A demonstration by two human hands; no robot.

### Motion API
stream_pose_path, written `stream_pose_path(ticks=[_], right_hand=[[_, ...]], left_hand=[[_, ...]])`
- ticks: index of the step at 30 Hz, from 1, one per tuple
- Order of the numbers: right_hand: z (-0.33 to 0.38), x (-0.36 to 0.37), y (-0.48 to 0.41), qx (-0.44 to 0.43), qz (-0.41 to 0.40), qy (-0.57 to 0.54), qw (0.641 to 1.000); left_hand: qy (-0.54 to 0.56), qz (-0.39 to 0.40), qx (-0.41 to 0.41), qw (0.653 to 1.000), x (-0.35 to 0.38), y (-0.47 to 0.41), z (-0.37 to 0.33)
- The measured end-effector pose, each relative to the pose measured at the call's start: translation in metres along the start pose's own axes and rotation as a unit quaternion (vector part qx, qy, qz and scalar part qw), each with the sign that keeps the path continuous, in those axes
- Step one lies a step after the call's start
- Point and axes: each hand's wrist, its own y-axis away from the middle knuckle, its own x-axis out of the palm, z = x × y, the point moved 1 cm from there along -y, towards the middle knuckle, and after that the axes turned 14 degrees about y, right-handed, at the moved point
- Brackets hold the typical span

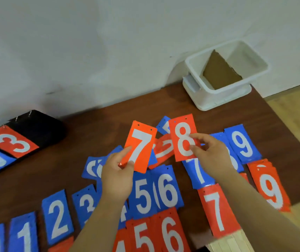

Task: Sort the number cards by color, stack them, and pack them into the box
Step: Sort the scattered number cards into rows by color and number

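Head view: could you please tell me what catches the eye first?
Mid-frame, the left hand holds an orange 7 card, the right hand an orange 8 card. Blue and orange number cards cover the table beneath; a white box stands far right.

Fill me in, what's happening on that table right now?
A person is sorting number cards. The left grip pinches a red 7 card, the right grip a red 8 card, both lifted above the table. Blue and red cards lie spread there, overlapping. The white box shows only a cardboard piece inside.
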Motion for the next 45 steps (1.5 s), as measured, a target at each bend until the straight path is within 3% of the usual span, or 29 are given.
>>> stream_pose_path(ticks=[9, 14, 19, 26, 29, 33, 35, 37, 40, 42, 45], right_hand=[[-0.072, -0.063, 0.14, 0.087, -0.168, 0.022, 0.982], [-0.126, -0.086, 0.172, 0.158, -0.198, 0.004, 0.967], [-0.161, -0.099, 0.16, 0.171, -0.157, 0.004, 0.973], [-0.202, -0.072, 0.108, 0.112, 0.016, 0.128, 0.985], [-0.219, -0.063, 0.093, 0.065, 0.067, 0.252, 0.963], [-0.218, -0.07, 0.09, 0.027, 0.045, 0.366, 0.929], [-0.211, -0.075, 0.089, 0.015, 0.052, 0.315, 0.947], [-0.194, -0.078, 0.088, 0.027, 0.079, 0.157, 0.984], [-0.167, -0.071, 0.088, 0.055, 0.196, -0.051, 0.978], [-0.16, -0.063, 0.086, 0.051, 0.223, -0.076, 0.971], [-0.161, -0.058, 0.077, 0.032, 0.185, -0.003, 0.982]], left_hand=[[0.077, 0.124, -0.039, 0.988, -0.004, 0.098, 0.022], [0.062, 0.172, -0.029, 0.983, 0.011, 0.137, 0.026], [0.02, 0.177, -0.051, 0.983, 0.034, 0.151, 0.033], [0.002, 0.1, -0.086, 0.991, 0.092, 0.167, 0.045], [-0.002, 0.063, -0.1, 0.993, 0.114, 0.175, 0.048], [-0.021, 0.037, -0.094, 0.995, 0.134, 0.185, 0.054], [-0.029, 0.034, -0.099, 0.994, 0.142, 0.19, 0.054], [-0.026, 0.03, -0.102, 0.994, 0.149, 0.193, 0.052], [-0.026, 0.021, -0.111, 0.993, 0.16, 0.197, 0.049], [-0.03, 0.021, -0.123, 0.992, 0.167, 0.202, 0.048], [-0.041, 0.036, -0.138, 0.989, 0.175, 0.208, 0.05]])
